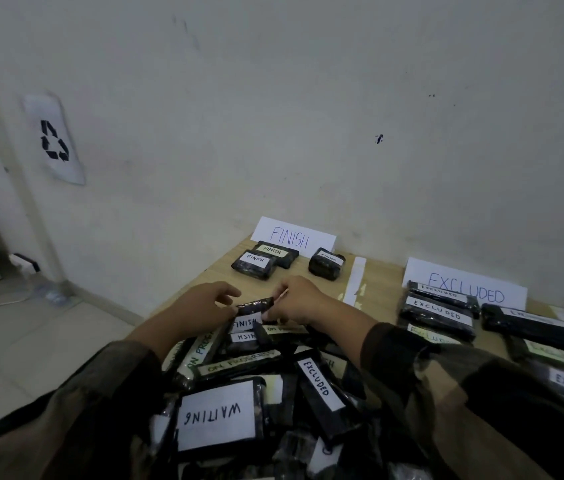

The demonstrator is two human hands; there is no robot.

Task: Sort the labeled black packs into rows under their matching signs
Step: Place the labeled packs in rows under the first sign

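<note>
Tan surface (381, 289) by the wall: left hand (204, 306) and right hand (299, 303) both pinch a FINISH pack (252, 308) atop the pile (315, 386), best lifted clear and laid squarely beside those under the FINISH sign (291, 237).

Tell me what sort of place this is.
Likely a makeshift sorting station in a bare room: FINISH sign and EXCLUDED sign on a table, heaped black packs, a recycling sign on the wall.

Scuffed white wall (308, 98), pale tiled floor (48, 341)
</note>
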